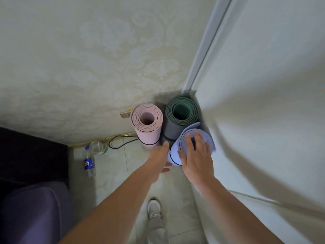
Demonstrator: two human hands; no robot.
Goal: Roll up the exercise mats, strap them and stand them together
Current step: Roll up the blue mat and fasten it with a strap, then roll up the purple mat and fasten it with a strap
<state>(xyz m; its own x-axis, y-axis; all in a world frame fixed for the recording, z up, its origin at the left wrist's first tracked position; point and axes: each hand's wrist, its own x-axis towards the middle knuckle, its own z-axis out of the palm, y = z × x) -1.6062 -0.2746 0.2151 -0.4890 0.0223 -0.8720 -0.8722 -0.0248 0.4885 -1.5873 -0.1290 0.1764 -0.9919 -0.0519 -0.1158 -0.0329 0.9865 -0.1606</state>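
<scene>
Three rolled mats upright in the corner.
Lavender mat (174, 155) at green mat's (169, 124) five o'clock, pink mat (149, 136) at nine; right hand (195, 155) flat on lavender's top, left hand (158, 161) cupping its side.

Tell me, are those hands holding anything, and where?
The purple mat: left hand grips its side below the top; right hand lies flat on its top end.

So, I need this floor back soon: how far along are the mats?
Done: the pink mat and grey-green mat stand rolled in the corner, a black strap round the pink one. In hand: the lilac mat, rolled and strapped, stands beside them, right hand flat on top, left hand cupping its side. Left: letting go; the grey-green mat's strap I cannot make out.
</scene>
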